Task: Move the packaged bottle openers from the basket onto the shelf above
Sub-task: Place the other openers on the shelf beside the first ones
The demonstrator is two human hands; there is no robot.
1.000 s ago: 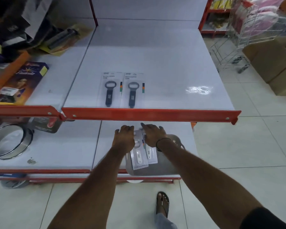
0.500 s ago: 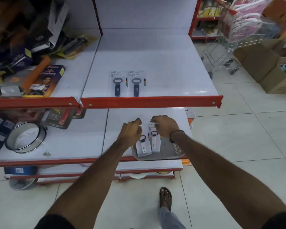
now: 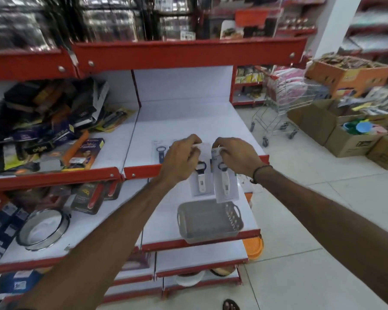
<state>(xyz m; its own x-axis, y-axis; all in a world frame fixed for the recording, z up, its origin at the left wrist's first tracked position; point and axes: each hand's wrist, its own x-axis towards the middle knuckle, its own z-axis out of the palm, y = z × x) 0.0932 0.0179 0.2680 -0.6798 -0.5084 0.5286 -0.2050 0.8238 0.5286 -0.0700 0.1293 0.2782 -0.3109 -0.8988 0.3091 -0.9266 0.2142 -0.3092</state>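
Two packaged bottle openers held up in the air, one per hand, above the grey basket [image 3: 208, 222] and level with the red front lip of the shelf above [image 3: 188, 121]. Left hand [image 3: 179, 159] pinching the top edge of the left packaged opener [image 3: 198, 180], fingers closed on the card. Right hand [image 3: 235, 157] pinching the top edge of the right packaged opener [image 3: 225, 182], fingers likewise closed on the card; dark band on that wrist. Both cards hanging down, white handles low, dark loop heads high, side by side and just about touching. One more packaged opener with a dark handle [image 3: 160, 152] lying flat on the white shelf surface, partly hidden behind the left hand. Basket sitting at the front edge of the lower shelf [image 3: 164, 222], its inside apparently bare, handle cut-outs at the ends. Boxed goods [image 3: 54, 130] piled on the neighbouring shelf bay to the left. Round metal-rimmed pan [image 3: 43, 229] on the lower left shelf. Wire shopping trolley [image 3: 280, 108] and cardboard boxes [image 3: 345, 135] on the tiled floor to the right.
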